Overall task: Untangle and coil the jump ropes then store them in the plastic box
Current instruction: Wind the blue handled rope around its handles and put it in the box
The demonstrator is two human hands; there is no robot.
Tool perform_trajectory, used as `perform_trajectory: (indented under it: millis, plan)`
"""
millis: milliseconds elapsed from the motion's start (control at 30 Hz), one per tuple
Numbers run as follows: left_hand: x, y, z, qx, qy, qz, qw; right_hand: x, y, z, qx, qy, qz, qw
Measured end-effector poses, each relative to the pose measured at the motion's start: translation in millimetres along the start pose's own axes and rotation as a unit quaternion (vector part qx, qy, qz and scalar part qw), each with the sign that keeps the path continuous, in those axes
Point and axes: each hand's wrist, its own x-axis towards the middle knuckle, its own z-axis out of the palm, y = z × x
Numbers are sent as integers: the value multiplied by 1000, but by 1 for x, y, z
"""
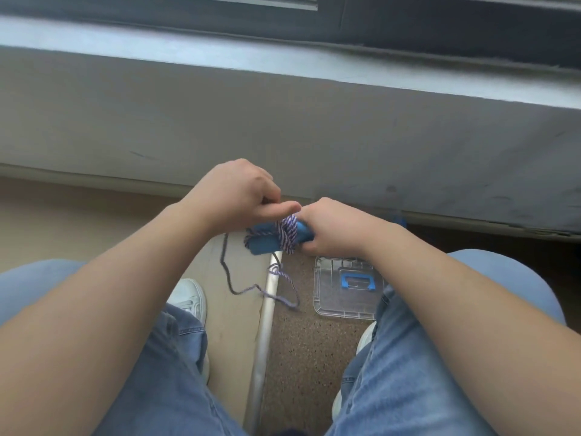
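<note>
- Right hand (330, 228) grips the two blue handles (264, 243) of the jump rope (287, 234), held side by side above the floor (301, 357).
- Purple-and-white cord is wound around the handles' middle.
- Left hand (232, 196) pinches the cord just above the winding.
- Loose tail (251, 289) hangs below in a loop.
- Clear plastic box lid (345, 287), with blue latch, lies on the floor below the right hand, between the white shoes (188, 298).

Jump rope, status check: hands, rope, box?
Right hand grips blue handles; left hand pinches rope. Rope partly wound, tail dangling. Clear lid on floor; box not seen.
</note>
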Motion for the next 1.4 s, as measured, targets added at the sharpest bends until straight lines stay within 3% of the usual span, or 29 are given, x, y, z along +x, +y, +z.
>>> perform_trajectory:
  millis: [100,200,333,500,600,733,867,967,1167,1300,1400]
  plan:
    - [-1,-12,1,-69,-28,-86,993,-2,-12,2,-18,-25,-61,998]
    - [-1,-18,7,-141,-92,-197,966,-8,-23,4,75,-6,-89,993]
    - [-3,-17,17,-244,-128,-318,907,-10,-15,1,195,131,-35,971]
    - [-6,17,22,-186,-103,-253,944,-5,0,-5,206,249,94,942]
    - [-1,27,22,-171,-147,-202,953,0,4,-5,191,270,149,932]
    - [-2,24,19,-80,-195,-74,975,3,11,1,125,220,225,941]
    - [-1,22,17,0,-139,78,987,0,1,11,46,132,235,962]
    - [-1,24,16,43,-123,127,983,-3,-9,15,7,100,207,973]
    - [7,17,6,25,-54,106,993,-9,-18,7,-18,25,56,998]
    - [9,7,9,-32,-86,-3,996,-14,-24,16,-53,-41,-91,994]
    - [10,4,12,-115,-130,-112,978,-16,-23,13,52,5,-91,995]
